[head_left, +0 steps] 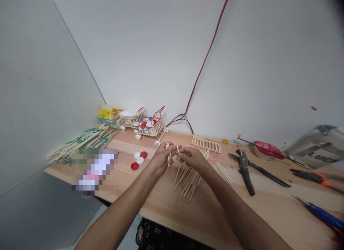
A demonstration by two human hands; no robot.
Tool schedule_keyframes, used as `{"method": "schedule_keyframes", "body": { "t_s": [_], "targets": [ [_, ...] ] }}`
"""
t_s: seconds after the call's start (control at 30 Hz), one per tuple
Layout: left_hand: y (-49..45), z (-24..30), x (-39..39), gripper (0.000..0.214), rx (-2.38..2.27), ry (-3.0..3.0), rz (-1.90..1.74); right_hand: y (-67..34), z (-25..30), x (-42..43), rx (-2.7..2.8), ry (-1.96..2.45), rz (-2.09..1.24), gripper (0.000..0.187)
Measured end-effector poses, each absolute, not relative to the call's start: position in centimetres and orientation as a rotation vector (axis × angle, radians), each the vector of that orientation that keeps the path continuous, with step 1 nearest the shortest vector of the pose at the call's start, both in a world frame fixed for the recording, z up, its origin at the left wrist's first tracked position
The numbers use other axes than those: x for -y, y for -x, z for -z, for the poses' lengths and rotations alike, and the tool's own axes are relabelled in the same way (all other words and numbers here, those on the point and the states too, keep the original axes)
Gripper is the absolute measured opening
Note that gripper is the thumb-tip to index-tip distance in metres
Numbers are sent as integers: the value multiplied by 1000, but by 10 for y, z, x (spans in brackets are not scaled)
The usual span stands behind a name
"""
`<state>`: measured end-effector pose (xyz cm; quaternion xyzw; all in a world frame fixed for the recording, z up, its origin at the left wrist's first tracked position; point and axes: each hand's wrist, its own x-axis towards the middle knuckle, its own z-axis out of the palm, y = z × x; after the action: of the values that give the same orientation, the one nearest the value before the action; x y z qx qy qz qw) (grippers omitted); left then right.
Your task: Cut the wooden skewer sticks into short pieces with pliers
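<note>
My left hand [160, 158] and my right hand [191, 157] meet above the wooden table [204, 210]. Both are closed around a few short bamboo sticks [169, 153] held upright between the fingertips. Under the hands lies a loose pile of several cut sticks [186, 180]. A small ladder-like stick frame [206, 144] lies flat just behind the right hand. Three bottle caps, two red and white ones [139, 159], lie left of my left hand.
Stick-built toy carts [146, 124] and a yellow box [108, 113] stand at the back left, beside a bundle of chopstick packs [86, 139]. Black pliers [245, 169], a red-stained dish [267, 150], a metal tin [317, 146] and blue and orange tools [322, 214] lie right. A red-black cable [204, 63] hangs down the wall.
</note>
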<state>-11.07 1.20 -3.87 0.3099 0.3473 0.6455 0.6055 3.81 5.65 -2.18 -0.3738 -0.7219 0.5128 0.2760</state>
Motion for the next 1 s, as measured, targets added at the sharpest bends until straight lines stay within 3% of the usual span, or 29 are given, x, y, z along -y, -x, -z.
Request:
{"method": "schedule_keyframes", "body": {
  "t_s": [0.6,1.0],
  "targets": [
    [128,48,-15,11,-907,-460,-1434,-36,34,-59,1944,963,-1226,20],
    [124,58,-24,10,-1254,-1223,-1607,-42,41,-66,1981,1007,-1133,20]
  ]
}}
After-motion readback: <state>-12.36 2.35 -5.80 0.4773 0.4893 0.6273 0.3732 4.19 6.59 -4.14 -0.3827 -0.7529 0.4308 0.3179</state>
